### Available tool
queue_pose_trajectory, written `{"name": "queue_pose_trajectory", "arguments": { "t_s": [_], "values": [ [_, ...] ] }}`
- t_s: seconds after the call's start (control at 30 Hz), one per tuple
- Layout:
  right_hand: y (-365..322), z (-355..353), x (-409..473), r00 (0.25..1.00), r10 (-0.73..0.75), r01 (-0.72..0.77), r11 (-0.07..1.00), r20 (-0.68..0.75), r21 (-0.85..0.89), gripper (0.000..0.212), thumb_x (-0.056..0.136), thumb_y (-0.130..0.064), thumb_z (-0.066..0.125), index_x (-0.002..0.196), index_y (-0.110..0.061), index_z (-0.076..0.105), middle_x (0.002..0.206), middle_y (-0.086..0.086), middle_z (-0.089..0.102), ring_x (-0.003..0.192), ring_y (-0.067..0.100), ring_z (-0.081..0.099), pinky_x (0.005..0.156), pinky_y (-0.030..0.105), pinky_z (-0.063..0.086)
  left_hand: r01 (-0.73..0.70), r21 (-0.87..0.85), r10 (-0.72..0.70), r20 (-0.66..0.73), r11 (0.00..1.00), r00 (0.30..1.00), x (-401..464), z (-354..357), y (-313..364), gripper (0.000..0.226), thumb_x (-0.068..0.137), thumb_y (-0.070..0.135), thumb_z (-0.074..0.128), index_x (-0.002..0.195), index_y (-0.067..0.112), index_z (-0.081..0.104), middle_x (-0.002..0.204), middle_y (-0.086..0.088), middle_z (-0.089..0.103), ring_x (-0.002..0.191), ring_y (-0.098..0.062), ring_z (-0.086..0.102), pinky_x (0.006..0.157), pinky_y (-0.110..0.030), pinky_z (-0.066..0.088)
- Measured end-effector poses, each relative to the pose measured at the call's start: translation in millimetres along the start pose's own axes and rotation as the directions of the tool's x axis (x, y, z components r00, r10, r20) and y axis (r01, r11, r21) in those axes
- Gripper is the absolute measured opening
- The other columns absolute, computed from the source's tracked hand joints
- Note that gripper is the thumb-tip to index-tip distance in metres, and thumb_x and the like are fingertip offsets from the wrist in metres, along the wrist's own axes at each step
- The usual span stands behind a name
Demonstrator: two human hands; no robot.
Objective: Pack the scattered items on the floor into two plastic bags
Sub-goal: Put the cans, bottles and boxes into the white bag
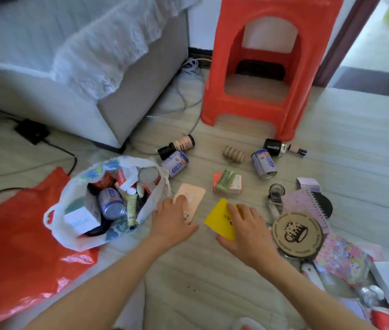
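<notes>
A white plastic bag (57, 210) stands open on the floor at centre left, filled with cans, tubes and small boxes. To its left a red plastic bag (17, 239) lies flat. My left hand (172, 222) presses with straight fingers on a pale pink flat packet (194, 194) beside the white bag. My right hand (248, 231) lies on a yellow card (219, 217), fingers on top and thumb at its near edge. Farther off lie two drink cans (175, 163) (263, 164), a small box with green rolls (228, 183) and a beige clip (234, 154).
A red plastic stool (257, 72) stands behind the items, a grey sofa (74, 79) at upper left with cables and a black adapter (31, 131) beside it. At right lie a round hand mirror (298, 234), a spiral notebook (307, 206), patterned paper and boxes.
</notes>
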State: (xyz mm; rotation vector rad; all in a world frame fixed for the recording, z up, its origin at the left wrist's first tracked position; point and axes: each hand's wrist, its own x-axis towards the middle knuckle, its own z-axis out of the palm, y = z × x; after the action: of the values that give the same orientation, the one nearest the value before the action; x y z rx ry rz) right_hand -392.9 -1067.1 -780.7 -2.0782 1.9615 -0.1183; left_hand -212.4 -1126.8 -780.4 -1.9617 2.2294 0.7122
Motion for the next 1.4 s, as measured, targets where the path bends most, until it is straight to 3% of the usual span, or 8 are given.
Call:
{"name": "queue_pose_trajectory", "arguments": {
  "t_s": [0.27,0.43,0.57,0.77,0.97,1.13,1.27,1.4],
  "values": [
    [-95,-96,58,0.959,-0.238,0.232,0.971,-0.151,-0.057,0.067,0.064,-0.062,0.051,0.099,-0.007,0.064,0.088,0.016,0.061,0.073,0.035,0.061,0.060,0.038,0.054,0.016,0.051,-0.013,-0.059,0.999,0.998,-25,-153,-66,0.086,0.070,0.069,0.047,0.138,0.019,0.028,0.131,-0.020,0.042,0.124,-0.035,0.036,0.101,-0.041,0.033],
    [-164,-96,81,0.961,-0.267,0.261,0.961,-0.072,-0.088,0.062,0.075,-0.056,0.062,0.115,-0.009,0.053,0.119,0.015,0.050,0.106,0.033,0.050,0.084,0.036,0.041,0.026,-0.014,-0.026,-0.053,1.000,0.998,-49,-197,-118,0.066,0.082,0.056,0.052,0.133,0.016,0.038,0.130,-0.013,0.050,0.121,-0.030,0.043,0.097,-0.034,0.035],
    [-194,-65,100,0.934,-0.356,0.358,0.923,0.037,-0.140,0.060,0.078,-0.052,0.062,0.116,-0.007,0.052,0.120,0.016,0.050,0.112,0.033,0.048,0.090,0.041,0.040,0.149,0.035,-0.147,-0.051,0.988,0.988,-48,-171,-158,0.068,0.080,0.058,0.049,0.133,0.019,0.035,0.130,-0.011,0.050,0.122,-0.032,0.038,0.098,-0.038,0.034],
    [-200,-20,136,0.928,-0.359,0.373,0.899,0.100,-0.231,0.063,0.033,-0.066,0.080,0.068,-0.016,0.065,0.071,0.004,0.059,0.060,0.023,0.062,0.046,0.024,0.046,0.200,0.134,-0.185,-0.117,0.971,0.976,-14,-108,-184,0.059,0.079,0.053,0.050,0.124,0.016,0.041,0.122,-0.007,0.050,0.114,-0.028,0.038,0.092,-0.041,0.031],
    [-209,14,188,0.938,-0.340,0.345,0.936,0.065,-0.072,0.060,0.066,-0.049,0.075,0.103,-0.004,0.063,0.103,0.015,0.052,0.089,0.033,0.057,0.068,0.033,0.039,0.100,0.204,-0.013,-0.390,0.974,0.921,47,-80,-208,0.058,0.061,0.047,0.041,0.098,0.009,0.063,0.095,-0.008,0.064,0.086,-0.030,0.056,0.083,-0.036,0.035],
    [-206,30,219,0.931,-0.365,0.366,0.930,0.027,-0.048,0.064,0.074,-0.050,0.067,0.122,-0.008,0.055,0.122,0.012,0.046,0.112,0.030,0.046,0.091,0.035,0.039,0.053,0.274,0.095,-0.498,0.960,0.862,78,-77,-225,0.054,0.052,0.039,0.079,0.093,0.007,0.064,0.091,-0.011,0.064,0.078,-0.030,0.062,0.074,-0.038,0.044],
    [-205,44,223,0.919,-0.395,0.395,0.918,0.006,-0.048,0.065,0.069,-0.047,0.073,0.115,-0.004,0.060,0.117,0.017,0.053,0.104,0.037,0.052,0.086,0.040,0.045,0.128,0.207,-0.013,-0.484,0.970,0.875,87,-85,-241,0.050,0.062,0.028,0.081,0.104,0.007,0.063,0.101,-0.013,0.064,0.086,-0.033,0.061,0.070,-0.039,0.049],
    [-210,53,220,0.917,-0.397,0.398,0.916,-0.043,0.043,0.070,0.072,-0.049,0.071,0.125,-0.007,0.055,0.126,0.016,0.048,0.113,0.034,0.048,0.093,0.041,0.042,0.190,-0.020,-0.181,-0.416,0.981,0.891,98,-99,-246,0.027,0.092,0.025,0.051,0.115,0.016,0.062,0.112,-0.010,0.063,0.106,-0.033,0.055,0.078,-0.036,0.042]
  ]
}}
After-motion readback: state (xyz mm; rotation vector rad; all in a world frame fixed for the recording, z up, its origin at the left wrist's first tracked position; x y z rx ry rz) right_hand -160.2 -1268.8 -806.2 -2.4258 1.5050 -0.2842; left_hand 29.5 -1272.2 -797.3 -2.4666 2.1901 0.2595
